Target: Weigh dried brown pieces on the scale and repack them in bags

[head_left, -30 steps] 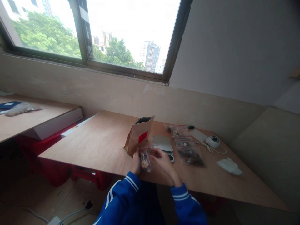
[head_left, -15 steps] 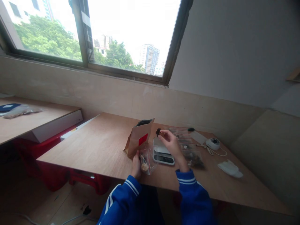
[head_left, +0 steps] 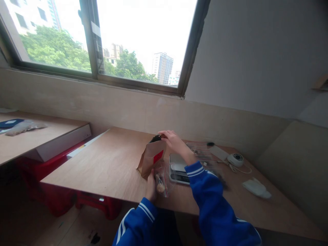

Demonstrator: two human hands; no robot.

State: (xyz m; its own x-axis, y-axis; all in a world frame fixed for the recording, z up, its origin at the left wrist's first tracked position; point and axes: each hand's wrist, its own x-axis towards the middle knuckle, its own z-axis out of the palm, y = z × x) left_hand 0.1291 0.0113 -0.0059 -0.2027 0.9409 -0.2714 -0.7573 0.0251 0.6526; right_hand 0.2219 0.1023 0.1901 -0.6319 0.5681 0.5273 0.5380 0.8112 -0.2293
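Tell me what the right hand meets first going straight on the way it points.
Most likely the paper bag: the right hand is at its open top, though depth is unclear.

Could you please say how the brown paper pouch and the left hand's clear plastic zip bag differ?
The brown paper pouch is larger and opaque; the clear plastic zip bag is smaller and transparent. The pouch stands on the table; the left hand holds the bag. Both show some red.
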